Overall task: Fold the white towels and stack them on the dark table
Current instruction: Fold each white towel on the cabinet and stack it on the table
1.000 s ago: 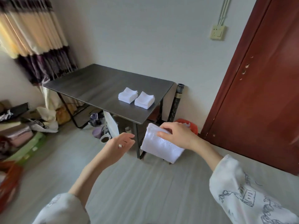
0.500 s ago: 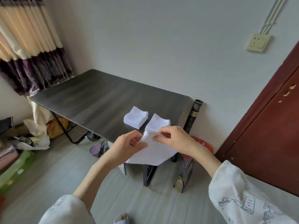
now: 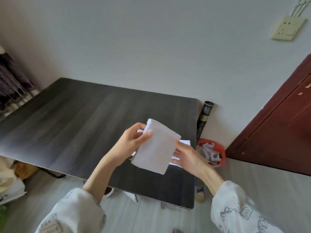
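I hold a folded white towel point(image 3: 155, 148) above the right part of the dark table point(image 3: 75, 121). My left hand point(image 3: 133, 142) pinches its upper left corner between thumb and fingers. My right hand point(image 3: 186, 153) lies at the towel's right edge, thumb on top and fingers underneath. Two folded white towels point(image 3: 184, 142) lie on the table beneath it, mostly hidden by the held towel and my hands; only slivers show.
A red bin point(image 3: 211, 153) with crumpled paper stands on the floor right of the table, beside a dark tube point(image 3: 204, 118) leaning on the wall. A dark red door point(image 3: 277, 132) is at the right. Bags and a curtain point(image 3: 10, 86) fill the left.
I have stepped closer, so the table now lies below my hands. The towel has been folded smaller, and my right hand has shifted from its top edge to its right side.
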The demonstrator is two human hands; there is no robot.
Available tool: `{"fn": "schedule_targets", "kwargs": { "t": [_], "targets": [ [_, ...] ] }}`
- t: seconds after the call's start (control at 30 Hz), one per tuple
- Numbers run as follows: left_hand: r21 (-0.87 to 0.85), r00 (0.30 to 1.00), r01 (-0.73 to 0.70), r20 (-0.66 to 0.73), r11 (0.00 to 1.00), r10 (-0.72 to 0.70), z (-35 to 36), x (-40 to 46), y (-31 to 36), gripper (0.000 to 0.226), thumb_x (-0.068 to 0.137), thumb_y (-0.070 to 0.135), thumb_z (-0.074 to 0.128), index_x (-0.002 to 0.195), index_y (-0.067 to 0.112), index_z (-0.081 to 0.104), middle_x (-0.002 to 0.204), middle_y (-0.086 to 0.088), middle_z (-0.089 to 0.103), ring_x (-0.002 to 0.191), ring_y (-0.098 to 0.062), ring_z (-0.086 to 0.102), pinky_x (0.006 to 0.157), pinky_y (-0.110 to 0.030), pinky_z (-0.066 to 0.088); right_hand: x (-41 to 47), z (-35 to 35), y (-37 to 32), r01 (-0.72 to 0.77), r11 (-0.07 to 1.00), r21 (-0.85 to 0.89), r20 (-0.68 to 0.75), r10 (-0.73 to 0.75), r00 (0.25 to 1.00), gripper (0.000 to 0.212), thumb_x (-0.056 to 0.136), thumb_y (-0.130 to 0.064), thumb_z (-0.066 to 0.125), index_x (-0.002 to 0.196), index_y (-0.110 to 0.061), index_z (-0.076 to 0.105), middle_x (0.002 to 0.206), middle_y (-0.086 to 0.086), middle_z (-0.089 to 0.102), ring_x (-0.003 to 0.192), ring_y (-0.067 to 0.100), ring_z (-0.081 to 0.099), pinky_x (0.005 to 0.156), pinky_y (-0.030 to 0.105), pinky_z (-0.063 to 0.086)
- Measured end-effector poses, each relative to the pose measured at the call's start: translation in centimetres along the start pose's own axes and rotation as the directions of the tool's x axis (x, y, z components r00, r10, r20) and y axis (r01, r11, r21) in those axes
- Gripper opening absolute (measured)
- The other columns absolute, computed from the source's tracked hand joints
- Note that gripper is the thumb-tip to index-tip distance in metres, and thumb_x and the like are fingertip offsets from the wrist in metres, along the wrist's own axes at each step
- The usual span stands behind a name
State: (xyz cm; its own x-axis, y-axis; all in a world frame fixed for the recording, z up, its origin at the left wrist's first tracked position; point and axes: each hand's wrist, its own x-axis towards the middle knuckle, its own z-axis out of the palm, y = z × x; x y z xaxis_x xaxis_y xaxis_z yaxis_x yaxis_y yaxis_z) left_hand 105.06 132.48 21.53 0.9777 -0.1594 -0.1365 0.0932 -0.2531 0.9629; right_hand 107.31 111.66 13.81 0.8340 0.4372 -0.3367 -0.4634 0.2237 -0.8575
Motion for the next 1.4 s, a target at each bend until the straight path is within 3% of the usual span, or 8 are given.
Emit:
{"fn": "schedule_targets", "kwargs": {
  "t": [0.1, 0.23, 0.4, 0.57, 0.77, 0.97, 1.17, 1.4],
  "targets": [
    [-0.04, 0.998, 0.068, 0.007, 0.997, -0.068, -1.4, 3.9, -1.5, 0.023, 0.091, 0.033, 0.053, 0.097, 0.011, 0.054, 0.09, -0.009, 0.07, 0.075, -0.019, 0.068, 0.053, -0.024, 0.052, 2.7, -0.4, 0.1, -0.069, 0.993, -0.092, -0.106, 0.059, 0.993, 0.033, 0.089, -0.033, 0.058, 0.114, -0.012, 0.058, 0.105, 0.005, 0.065, 0.097, 0.022, 0.062, 0.091, 0.039, 0.052],
    [-0.017, 0.992, 0.13, -0.008, 0.991, -0.13, -2.6, 8.5, -4.3, 0.021, 0.091, 0.032, 0.054, 0.098, 0.012, 0.057, 0.088, -0.005, 0.07, 0.078, -0.019, 0.065, 0.068, -0.035, 0.054, 6.5, -0.8, -0.4, -0.104, 0.981, -0.163, -0.227, 0.066, 0.972, 0.017, 0.096, -0.024, 0.048, 0.106, -0.016, 0.06, 0.099, 0.004, 0.064, 0.092, 0.022, 0.061, 0.08, 0.034, 0.055],
    [0.043, 0.971, 0.24, -0.032, 0.97, -0.239, -4.3, 13.7, -7.2, 0.012, 0.092, 0.025, 0.054, 0.098, 0.016, 0.06, 0.093, -0.011, 0.07, 0.082, -0.022, 0.067, 0.072, -0.041, 0.059, 11.8, -1.0, -1.2, -0.174, 0.938, -0.3, -0.354, 0.06, 0.933, 0.02, 0.097, -0.025, 0.044, 0.109, -0.014, 0.056, 0.096, 0.0, 0.061, 0.085, 0.016, 0.061, 0.069, 0.028, 0.055],
    [0.052, 0.94, 0.339, -0.054, 0.939, -0.336, -5.5, 17.8, -10.8, 0.013, 0.092, 0.023, 0.054, 0.101, 0.018, 0.061, 0.092, -0.01, 0.069, 0.083, -0.024, 0.069, 0.072, -0.04, 0.059, 16.2, -1.1, -0.9, -0.254, 0.929, -0.27, -0.421, 0.123, 0.899, 0.016, 0.097, -0.02, 0.043, 0.103, -0.011, 0.055, 0.085, -0.002, 0.06, 0.073, 0.01, 0.06, 0.052, 0.021, 0.048],
    [0.059, 0.889, 0.458, -0.028, 0.887, -0.457, -6.4, 20.2, -16.7, 0.015, 0.093, 0.021, 0.053, 0.104, 0.015, 0.061, 0.094, -0.014, 0.068, 0.083, -0.028, 0.068, 0.07, -0.04, 0.059, 20.0, -1.3, 2.7, -0.369, 0.902, -0.225, -0.498, 0.22, 0.839, 0.018, 0.097, -0.021, 0.042, 0.107, -0.013, 0.055, 0.103, 0.006, 0.062, 0.092, 0.021, 0.062, 0.068, 0.028, 0.054],
    [0.075, 0.851, 0.518, 0.057, 0.852, -0.522, -6.8, 21.3, -20.6, 0.018, 0.092, 0.02, 0.053, 0.106, 0.014, 0.062, 0.095, -0.016, 0.068, 0.088, -0.032, 0.067, 0.07, -0.042, 0.059, 21.3, -1.2, 6.1, -0.459, 0.874, -0.162, -0.605, 0.28, 0.746, 0.014, 0.097, -0.019, 0.042, 0.108, -0.016, 0.05, 0.104, 0.004, 0.059, 0.092, 0.019, 0.06, 0.057, 0.022, 0.05],
    [0.19, 0.857, 0.5, 0.031, 0.845, -0.514, -6.1, 22.1, -22.3, 0.024, 0.092, 0.025, 0.052, 0.112, 0.013, 0.06, 0.092, -0.008, 0.066, 0.083, -0.026, 0.065, 0.072, -0.039, 0.059, 22.1, -1.4, 7.7, -0.545, 0.811, -0.212, -0.695, 0.267, 0.667, 0.02, 0.098, -0.023, 0.041, 0.115, -0.015, 0.048, 0.103, -0.001, 0.052, 0.089, 0.013, 0.055, 0.056, 0.016, 0.047],
    [0.28, 0.879, 0.456, 0.005, 0.845, -0.477, -5.9, 22.6, -23.1, 0.024, 0.093, 0.028, 0.05, 0.11, 0.015, 0.059, 0.096, -0.006, 0.065, 0.084, -0.025, 0.064, 0.07, -0.037, 0.058, 22.7, -2.0, 8.6, -0.593, 0.751, -0.292, -0.723, 0.232, 0.65, 0.021, 0.097, -0.025, 0.043, 0.115, -0.016, 0.048, 0.116, 0.005, 0.057, 0.096, 0.018, 0.059, 0.069, 0.024, 0.054]
  ]
}}
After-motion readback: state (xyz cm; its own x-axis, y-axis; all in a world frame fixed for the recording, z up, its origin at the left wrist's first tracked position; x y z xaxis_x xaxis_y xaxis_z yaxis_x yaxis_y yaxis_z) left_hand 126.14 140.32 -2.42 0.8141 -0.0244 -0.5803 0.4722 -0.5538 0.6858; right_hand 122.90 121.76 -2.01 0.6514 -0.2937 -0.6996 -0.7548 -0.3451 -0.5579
